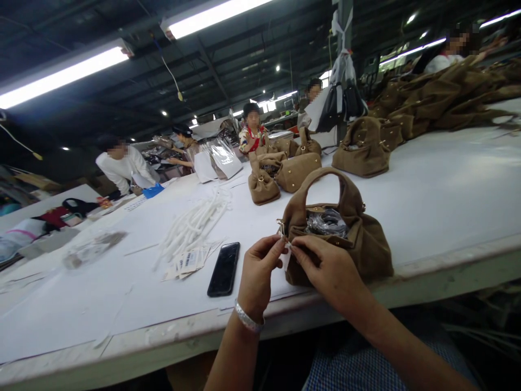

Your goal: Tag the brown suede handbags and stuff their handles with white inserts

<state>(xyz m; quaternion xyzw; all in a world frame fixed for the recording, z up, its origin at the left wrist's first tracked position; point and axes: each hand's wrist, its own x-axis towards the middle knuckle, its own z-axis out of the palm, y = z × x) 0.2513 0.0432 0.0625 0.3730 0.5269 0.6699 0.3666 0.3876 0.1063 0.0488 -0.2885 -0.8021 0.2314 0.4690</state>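
A small brown suede handbag (358, 239) with a looped handle stands at the near edge of the white table (439, 195). Clear plastic wrapping shows in its open top. My left hand (258, 271), with a silver bracelet on the wrist, pinches a small white tag by the metal ring at the bag's left side. My right hand (329, 269) is closed on the same tag and rests against the bag's front.
A black phone (224, 269) lies left of my hands, beside paper tags (189, 262) and a heap of white cords (193, 222). More brown bags (285, 168) stand further back and pile up at the far right (439, 98). Several people work behind the table.
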